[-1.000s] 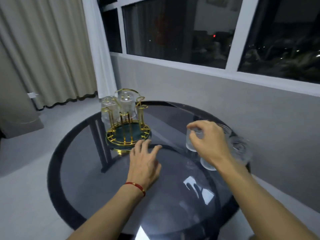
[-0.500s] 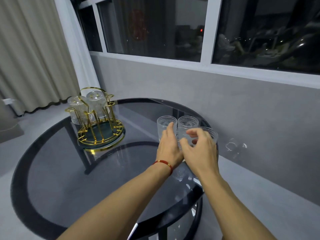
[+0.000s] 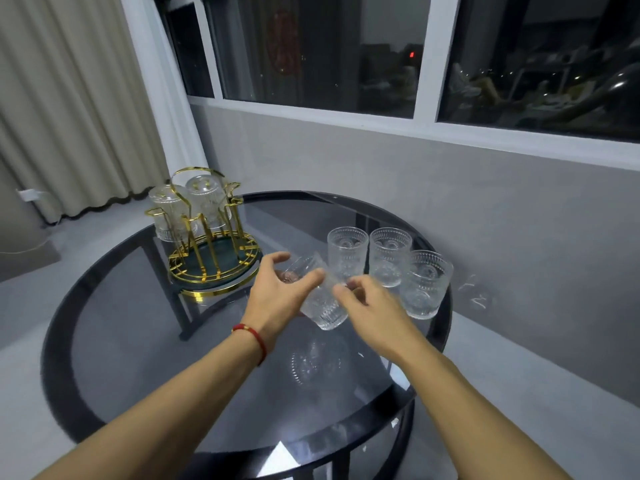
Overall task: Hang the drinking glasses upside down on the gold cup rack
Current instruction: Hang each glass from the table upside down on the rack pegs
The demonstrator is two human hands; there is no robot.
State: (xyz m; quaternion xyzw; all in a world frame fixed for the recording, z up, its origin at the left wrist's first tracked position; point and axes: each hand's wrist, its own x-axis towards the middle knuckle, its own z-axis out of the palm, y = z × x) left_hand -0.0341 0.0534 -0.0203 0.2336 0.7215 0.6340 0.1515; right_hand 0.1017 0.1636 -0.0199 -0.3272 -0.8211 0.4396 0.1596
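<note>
The gold cup rack (image 3: 207,258) stands at the table's far left with two clear glasses (image 3: 204,199) hanging upside down on its pegs. Three patterned drinking glasses (image 3: 389,254) stand upright in a row at the right. A fourth glass (image 3: 322,303) is tilted above the table with its mouth toward the rack. My left hand (image 3: 277,296), with a red wrist cord, grips it near the rim. My right hand (image 3: 374,306) touches its base with fingertips.
The round dark glass table (image 3: 138,341) has a black rim and reflects the held glass. A grey wall and dark windows lie behind it. Curtains (image 3: 69,98) hang at the left over a grey floor.
One glass has been lifted out of the group and tipped sideways between both hands. The hands have moved a little left, toward the rack.
</note>
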